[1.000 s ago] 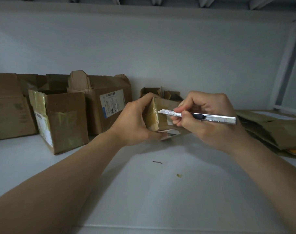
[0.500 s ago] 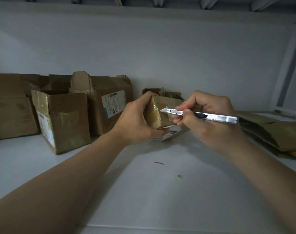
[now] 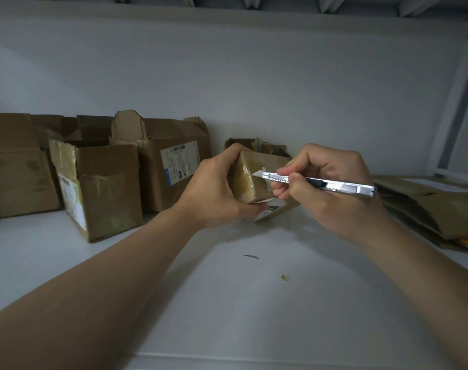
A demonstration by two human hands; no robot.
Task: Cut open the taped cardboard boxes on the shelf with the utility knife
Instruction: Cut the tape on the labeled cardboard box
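**Knife tip on the taped corner of a small box**

Nearest the camera, two bare forearms reach forward over the white shelf (image 3: pixel 254 316). On the shelf surface in front of the small taped box (image 3: pixel 250 180) lie a thin dark sliver (image 3: pixel 251 256) and, nearer still, a small yellowish scrap (image 3: pixel 285 278).

The small taped box is the landmark. It sits tilted, its near lower corner raised, with its far side down by the shelf. The left hand (image 3: pixel 214 188) is clamped around its left side, thumb over the top edge and fingers curled beneath. The right hand (image 3: pixel 331 188), to the right of the box, is closed on the utility knife (image 3: pixel 318 181), held much like a pen; the silver body points right and the blade tip touches the glossy tape near the box's upper front edge.

Left of the small box stands an opened box with a shipping label (image 3: pixel 174 161), and further left and forward an open-topped box with torn tape (image 3: pixel 99 188). At the far left is another brown box (image 3: pixel 16 166). Right of the small box lies a pile of flattened cardboard (image 3: pixel 428 204). Just behind the small box, against the white back wall (image 3: pixel 254 89), is a low open carton (image 3: pixel 257 145)
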